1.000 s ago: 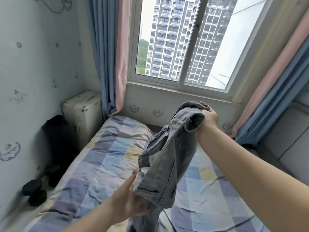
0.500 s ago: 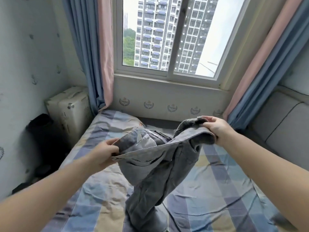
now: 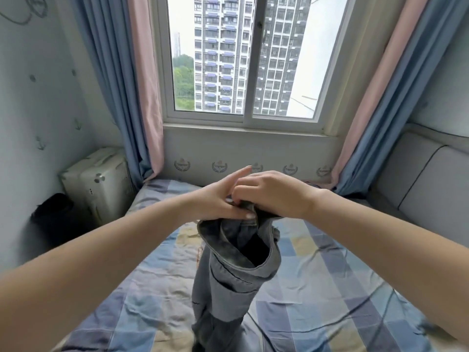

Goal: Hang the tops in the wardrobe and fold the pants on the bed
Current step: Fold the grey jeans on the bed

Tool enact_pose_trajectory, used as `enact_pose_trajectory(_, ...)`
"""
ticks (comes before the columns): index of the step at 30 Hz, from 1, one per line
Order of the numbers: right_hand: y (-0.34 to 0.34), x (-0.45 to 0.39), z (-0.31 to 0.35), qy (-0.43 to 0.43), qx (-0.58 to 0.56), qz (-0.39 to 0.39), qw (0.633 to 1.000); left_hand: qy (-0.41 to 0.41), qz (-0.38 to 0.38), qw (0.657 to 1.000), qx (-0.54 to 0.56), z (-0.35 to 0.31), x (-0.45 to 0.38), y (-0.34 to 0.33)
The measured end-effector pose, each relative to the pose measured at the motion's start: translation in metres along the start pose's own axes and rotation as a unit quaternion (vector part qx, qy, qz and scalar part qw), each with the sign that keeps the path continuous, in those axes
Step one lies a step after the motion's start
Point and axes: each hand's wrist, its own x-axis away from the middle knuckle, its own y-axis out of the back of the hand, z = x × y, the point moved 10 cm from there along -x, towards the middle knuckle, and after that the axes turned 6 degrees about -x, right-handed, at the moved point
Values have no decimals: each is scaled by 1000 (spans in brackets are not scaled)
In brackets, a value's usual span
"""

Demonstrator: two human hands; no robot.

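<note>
A pair of grey jeans (image 3: 228,280) hangs from both my hands above the bed (image 3: 330,288), which has a blue, purple and yellow checked sheet. The waistband is gathered at the top and gapes open toward me, and the legs trail down onto the sheet. My left hand (image 3: 218,199) and my right hand (image 3: 274,193) meet at the top of the waistband. My right hand grips the denim with curled fingers. My left hand pinches the band with the thumb underneath, its forefinger stretched out over my right hand.
A window (image 3: 243,59) with blue and pink curtains (image 3: 132,85) faces me behind the bed. A cream suitcase (image 3: 99,184) and a black bag (image 3: 54,217) stand at the left wall. A grey padded headboard (image 3: 426,184) lines the right side.
My hands have come together, bringing the two ends of the waistband to one point. The jeans now hang straight down instead of being spread between my hands.
</note>
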Motion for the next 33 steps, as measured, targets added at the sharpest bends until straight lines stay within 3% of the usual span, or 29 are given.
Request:
enact_pose_trajectory(2, 10, -9, 12, 40, 30, -10, 999, -13, 39, 997, 59, -9, -6, -4)
enact_pose_trajectory(4, 20, -8, 7, 19, 40, -40, 998, -14, 16, 999, 49, -11, -7, 1)
enact_pose_trajectory(8, 47, 27, -18, -157, 10, -197, 968, 19, -126, 988, 83, 6, -7, 21)
enact_pose_trajectory(10, 49, 48, -4, -178, 22, -247, 952, 46, -221, 968, 112, 21, -2, 37)
enact_pose_trajectory(11, 40, 53, 1, -204, 26, -219, 954, 59, -262, 955, 121, 28, 1, 43)
enact_pose_trajectory(13, 0, 58, -2, -313, 17, -56, 948, 67, -319, 933, 154, 37, 5, 50)
enact_pose_trajectory(15, -42, 65, -7, -390, -24, 82, 917, 64, -348, 916, 190, 39, 6, 48)
enact_pose_trajectory(16, -59, 64, -7, -415, -76, 112, 900, 63, -358, 908, 206, 40, 7, 45)
enact_pose_trajectory(18, -81, 58, -8, -449, -157, 108, 873, 66, -366, 897, 239, 44, 6, 36)
enact_pose_trajectory(20, -87, 59, -19, -482, -143, 66, 862, 74, -358, 883, 296, 51, 5, 28)
enact_pose_trajectory(22, -80, 67, -31, -488, -102, 14, 867, 88, -320, 861, 386, 62, 4, 17)
enact_pose_trajectory(24, -61, 76, -42, -469, -78, -38, 879, 104, -261, 865, 416, 71, 7, 9)
enact_pose_trajectory(28, -43, 95, -56, -418, -22, -29, 908, 138, -238, 919, 283, 97, 32, 32)
enact_pose_trajectory(31, -45, 115, -70, -429, -63, -1, 901, 120, -253, 957, -69, 100, 49, 81)
enact_pose_trajectory(33, -55, 117, -70, -420, -83, 70, 901, 95, -203, 934, -277, 98, 51, 90)
